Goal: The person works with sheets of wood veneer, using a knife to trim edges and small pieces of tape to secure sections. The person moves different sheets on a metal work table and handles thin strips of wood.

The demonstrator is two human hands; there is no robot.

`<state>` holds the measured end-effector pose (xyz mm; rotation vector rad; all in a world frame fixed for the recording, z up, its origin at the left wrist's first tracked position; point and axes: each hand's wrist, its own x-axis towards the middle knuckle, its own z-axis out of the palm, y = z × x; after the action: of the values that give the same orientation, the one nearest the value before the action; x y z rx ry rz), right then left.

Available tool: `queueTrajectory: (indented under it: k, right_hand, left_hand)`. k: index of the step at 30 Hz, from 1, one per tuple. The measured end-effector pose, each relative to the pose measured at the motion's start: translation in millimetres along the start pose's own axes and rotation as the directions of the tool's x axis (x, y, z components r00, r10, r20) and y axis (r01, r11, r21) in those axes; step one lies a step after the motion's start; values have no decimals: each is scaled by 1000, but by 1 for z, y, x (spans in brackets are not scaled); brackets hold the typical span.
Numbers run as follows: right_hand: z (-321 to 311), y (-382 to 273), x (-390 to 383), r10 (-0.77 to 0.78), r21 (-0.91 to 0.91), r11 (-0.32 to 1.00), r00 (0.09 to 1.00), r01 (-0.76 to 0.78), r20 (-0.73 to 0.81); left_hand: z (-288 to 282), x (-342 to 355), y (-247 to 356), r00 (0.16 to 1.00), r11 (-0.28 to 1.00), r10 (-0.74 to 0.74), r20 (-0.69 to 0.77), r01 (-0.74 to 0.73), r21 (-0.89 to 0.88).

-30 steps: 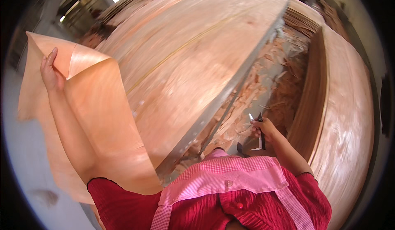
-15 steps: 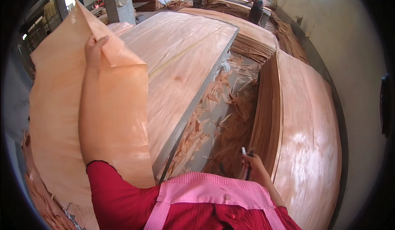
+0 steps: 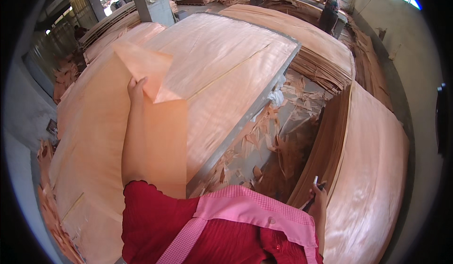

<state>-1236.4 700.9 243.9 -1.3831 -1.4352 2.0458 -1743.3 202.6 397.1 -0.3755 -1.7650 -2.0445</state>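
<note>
Thin wood veneer sheet (image 3: 155,122), pale pinkish-tan and matt with a fine straight grain, pinched in the left hand (image 3: 137,87) above a flat wooden table (image 3: 226,61) of the same smooth, dull finish, edged in grey metal. At the lower right, a stack of veneer (image 3: 373,169) with a faint satin sheen on top and rough, layered brown edges; the right hand (image 3: 318,200) closes on a small cutter (image 3: 312,191) with a pale, glossy tip. Between them, ragged, splintery wood scraps (image 3: 264,141) on bare matt concrete; woven pink-checked and red ribbed cloth clothing (image 3: 226,231) at the bottom.

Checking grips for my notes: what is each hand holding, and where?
Left hand grips a thin wood sheet at its folded-over upper edge. Right hand holds a small tool, mostly hidden.
</note>
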Motion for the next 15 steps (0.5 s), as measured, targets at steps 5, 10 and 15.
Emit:
queueTrajectory:
  k: [5, 10, 15]
  right_hand:
    - [82, -114, 132, 126, -146, 985, 965, -94, 228]
    - [119, -180, 290, 110, -191, 980, 933, -46, 342]
    - [111, -243, 442, 107, -158, 985, 955, -65, 278]
  left_hand:
    - [78, 41, -69, 988, 994, -92, -125, 84, -67]
    - [145, 84, -164, 954, 984, -149, -259, 169, 60]
    - [220, 139, -265, 837, 379, -36, -546, 517, 767]
